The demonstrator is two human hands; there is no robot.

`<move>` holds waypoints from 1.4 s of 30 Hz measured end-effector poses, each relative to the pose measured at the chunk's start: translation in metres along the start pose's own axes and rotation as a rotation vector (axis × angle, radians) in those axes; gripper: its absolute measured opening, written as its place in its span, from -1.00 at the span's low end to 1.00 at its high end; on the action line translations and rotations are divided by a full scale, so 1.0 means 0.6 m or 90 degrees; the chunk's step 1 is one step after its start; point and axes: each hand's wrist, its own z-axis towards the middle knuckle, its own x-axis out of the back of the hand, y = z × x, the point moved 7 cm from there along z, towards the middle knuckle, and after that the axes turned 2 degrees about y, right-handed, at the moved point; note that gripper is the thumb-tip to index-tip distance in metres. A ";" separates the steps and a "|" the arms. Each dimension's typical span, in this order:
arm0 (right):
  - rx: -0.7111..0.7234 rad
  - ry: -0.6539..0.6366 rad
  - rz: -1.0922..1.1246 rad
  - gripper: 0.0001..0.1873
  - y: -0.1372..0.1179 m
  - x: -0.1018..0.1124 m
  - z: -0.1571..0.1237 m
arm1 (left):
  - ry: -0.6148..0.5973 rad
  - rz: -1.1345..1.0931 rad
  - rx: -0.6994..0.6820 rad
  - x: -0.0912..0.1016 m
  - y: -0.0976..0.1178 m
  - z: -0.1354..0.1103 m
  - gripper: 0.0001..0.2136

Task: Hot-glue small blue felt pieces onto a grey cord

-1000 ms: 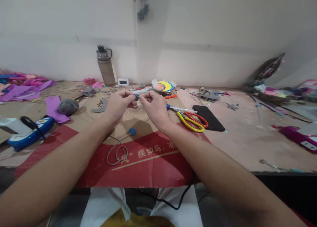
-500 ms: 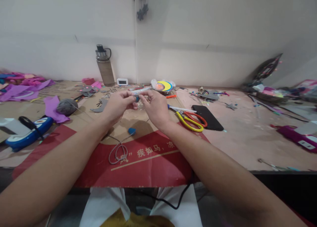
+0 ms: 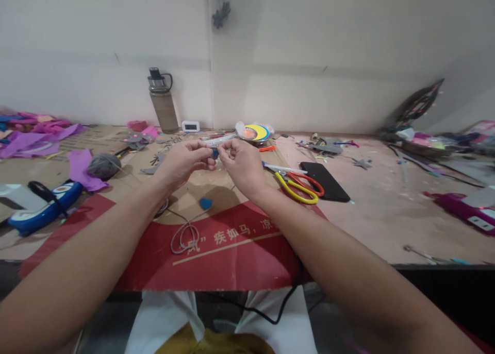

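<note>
Above the cardboard, my left hand (image 3: 187, 161) is closed in a pinch on a small dark-blue piece (image 3: 215, 152). Facing it, my right hand (image 3: 243, 164) has thumb and fingertips pressed together close to that piece; what they grip is too small to make out. Below the hands lies another blue piece (image 3: 205, 204), with a looped grey cord (image 3: 184, 239) running from it across the red part of the cardboard sheet (image 3: 240, 271). To the left rests a ball of grey yarn (image 3: 103, 166), its strand leading toward my left wrist.
Yellow-handled scissors (image 3: 296, 189), red-handled scissors (image 3: 309, 183) and a black phone (image 3: 325, 181) lie right of my hands. Behind stand a bottle (image 3: 164, 106), a small white clock (image 3: 191, 126) and a bowl with a yellow disc (image 3: 258, 132). Blue (image 3: 46, 209) and purple (image 3: 464, 212) devices flank the workspace.
My fingertips have shifted slightly, with a small gap now between the two hands around the blue piece. The view has tilted a little; the things on the table lie as before.
</note>
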 end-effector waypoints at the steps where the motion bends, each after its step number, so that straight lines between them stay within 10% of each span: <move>1: 0.006 -0.003 -0.009 -0.83 -0.002 0.000 -0.001 | 0.005 0.010 -0.002 0.001 0.000 0.000 -0.88; 18: -0.029 -0.040 0.056 -0.81 0.012 -0.012 -0.002 | 0.002 0.060 0.029 0.015 0.008 -0.001 -0.86; 28: 0.053 -0.074 -0.070 -0.82 -0.006 -0.014 -0.009 | 0.046 0.431 -0.124 0.004 0.049 -0.017 -0.93; 42: -0.021 -0.090 0.094 -0.85 0.007 -0.015 -0.014 | 0.043 0.207 -0.047 0.013 0.012 -0.003 -0.92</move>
